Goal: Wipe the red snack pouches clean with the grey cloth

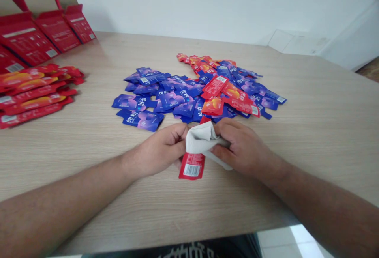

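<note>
My left hand [167, 147] pinches a red sachet [192, 167] with a barcode at its lower end. A white cloth [199, 137] is pressed over the middle of that sachet, and its folds cover much of it. My right hand [238, 145] grips the cloth from the other side, thumb below and fingers above. Just beyond both hands lies a loose heap of blue sachets [171, 99], with red sachets [214, 86] mixed in on its right part. The left fingertips are partly hidden behind the sachet and cloth.
Stacked red packets [35, 92] lie at the left. Behind them stand open red cartons [56, 29] with raised flaps. A white wall [189, 5] borders the wooden table [319, 131] at the back. The table's near edge runs just in front of my lap.
</note>
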`<state>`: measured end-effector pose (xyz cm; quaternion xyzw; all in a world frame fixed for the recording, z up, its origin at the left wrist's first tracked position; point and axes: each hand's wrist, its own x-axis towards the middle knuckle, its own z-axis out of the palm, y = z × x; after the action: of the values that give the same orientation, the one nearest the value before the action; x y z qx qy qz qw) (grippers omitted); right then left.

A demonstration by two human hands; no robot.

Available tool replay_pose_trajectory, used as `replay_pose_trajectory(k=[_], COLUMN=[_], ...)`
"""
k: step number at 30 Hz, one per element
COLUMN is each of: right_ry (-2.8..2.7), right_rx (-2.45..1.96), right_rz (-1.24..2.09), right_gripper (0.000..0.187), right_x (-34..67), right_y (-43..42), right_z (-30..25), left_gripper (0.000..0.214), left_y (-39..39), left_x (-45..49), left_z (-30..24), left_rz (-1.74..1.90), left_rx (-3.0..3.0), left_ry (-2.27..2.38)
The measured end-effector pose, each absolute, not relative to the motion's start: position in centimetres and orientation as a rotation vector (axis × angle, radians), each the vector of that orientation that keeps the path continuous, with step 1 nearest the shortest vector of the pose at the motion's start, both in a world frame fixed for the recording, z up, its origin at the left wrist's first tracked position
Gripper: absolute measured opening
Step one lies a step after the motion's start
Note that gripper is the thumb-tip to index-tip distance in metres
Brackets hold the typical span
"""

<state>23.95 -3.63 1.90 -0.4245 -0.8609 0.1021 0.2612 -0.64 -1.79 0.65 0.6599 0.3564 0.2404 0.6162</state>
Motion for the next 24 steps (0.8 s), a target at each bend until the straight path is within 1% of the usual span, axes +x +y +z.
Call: replay_pose_trajectory(k=[5,10,15,19,24], right_ry=[-2.229,-2.355,-2.245,-2.344,-2.247], right_rx=[-1.251,-1.146,-1.255,-1.149,-1.240], right_rz=[0.195,0.292,0.203,0.308,0.219], right_gripper=[0.015,0.016,0.015,0.015,0.016], right_x=[23.98,23.94,23.97,23.90,23.95], right_y=[-3.52,-3.69,-3.59,-3.70,-3.54], right_z=[1.83,1.86,1.83,1.85,1.73], left_gripper=[0.016,0.015,0.017,0.015,0.017], left_y=[-1.80,-1.81,-1.78,-1.80,-1.83], left_x=[-0.65,-0.52,-0.51,-0.54,-0.58], left_z=[0.86,1.13,0.96,1.03,1.05], left_rz=[0.562,0.554,0.559,0.549,0.552], left_rx=[1.488,1.522,1.482,1.530,1.506], left_ry=[0.836,0.819,0.831,0.819,0.839])
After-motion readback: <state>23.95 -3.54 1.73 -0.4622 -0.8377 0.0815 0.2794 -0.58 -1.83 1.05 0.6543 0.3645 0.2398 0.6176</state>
